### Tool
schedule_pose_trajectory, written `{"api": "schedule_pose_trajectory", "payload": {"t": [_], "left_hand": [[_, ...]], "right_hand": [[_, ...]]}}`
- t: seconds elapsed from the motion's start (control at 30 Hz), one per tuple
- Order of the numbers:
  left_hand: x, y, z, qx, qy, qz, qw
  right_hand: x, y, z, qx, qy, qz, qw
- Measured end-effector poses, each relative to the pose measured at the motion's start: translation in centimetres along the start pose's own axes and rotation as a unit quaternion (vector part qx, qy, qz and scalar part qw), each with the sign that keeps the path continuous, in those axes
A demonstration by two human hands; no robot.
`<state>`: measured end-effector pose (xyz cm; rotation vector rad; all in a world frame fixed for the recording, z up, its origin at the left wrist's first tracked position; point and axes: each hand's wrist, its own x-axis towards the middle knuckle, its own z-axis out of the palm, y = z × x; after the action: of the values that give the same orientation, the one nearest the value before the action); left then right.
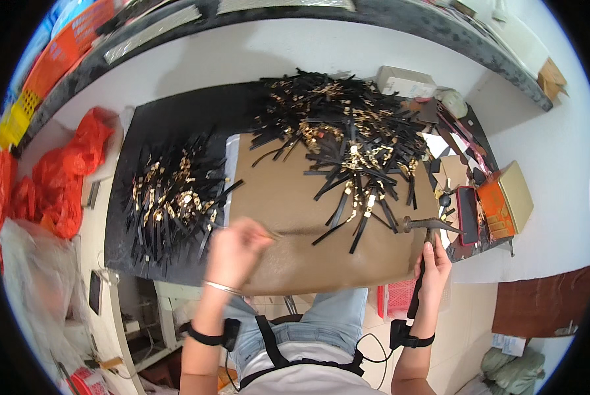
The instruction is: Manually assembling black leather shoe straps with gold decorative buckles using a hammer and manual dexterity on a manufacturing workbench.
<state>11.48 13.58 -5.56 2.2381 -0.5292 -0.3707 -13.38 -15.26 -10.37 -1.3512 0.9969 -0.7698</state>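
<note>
My right hand (434,266) is wrapped round the dark handle of a claw hammer (430,225), its metal head raised at the right edge of the brown work mat (288,184). Over the mat's left front part, my left hand (237,251) is pinched and blurred by motion. A smeared dark streak, apparently a black strip (301,231), runs from its fingertips to the right. A large heap of black strips with gold metal pieces (347,122) covers the mat's back right. Left of the mat lies a smaller pile of similar strips (176,197).
At the right stand a phone with a red edge (466,214), an orange and gold box (505,201) and cardboard scraps (449,172). A pale box (405,82) sits at the back. Red plastic bags (71,174) hang left; a grey shelf (295,14) spans the far wall.
</note>
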Motion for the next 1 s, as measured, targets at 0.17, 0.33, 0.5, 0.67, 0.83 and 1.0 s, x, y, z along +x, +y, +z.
{"api": "schedule_pose_trajectory", "payload": {"t": [0.17,0.33,0.5,0.67,0.83,1.0], "left_hand": [[4.3,-2.2,-3.8,0.173,0.269,0.131,0.938],[6.0,5.3,9.0,0.038,0.003,0.083,0.996],[6.9,5.2,14.8,0.11,-0.015,0.131,0.985],[3.2,2.5,9.0,0.119,-0.097,0.099,0.983],[0.2,0.5,3.8,0.056,-0.161,-0.062,0.983],[0.1,1.3,7.0,0.092,0.025,0.104,0.99]], "right_hand": [[1.5,1.8,-1.1,0.004,-0.032,0.016,0.999],[1.4,2.0,-0.3,-0.072,-0.053,0.006,0.996],[0.0,2.4,-0.2,-0.114,-0.052,-0.025,0.992],[0.4,2.2,-0.1,-0.198,-0.02,-0.073,0.977],[0.7,2.3,0.0,-0.202,-0.012,-0.087,0.975],[0.6,2.2,0.1,-0.233,-0.007,-0.101,0.967]]}}
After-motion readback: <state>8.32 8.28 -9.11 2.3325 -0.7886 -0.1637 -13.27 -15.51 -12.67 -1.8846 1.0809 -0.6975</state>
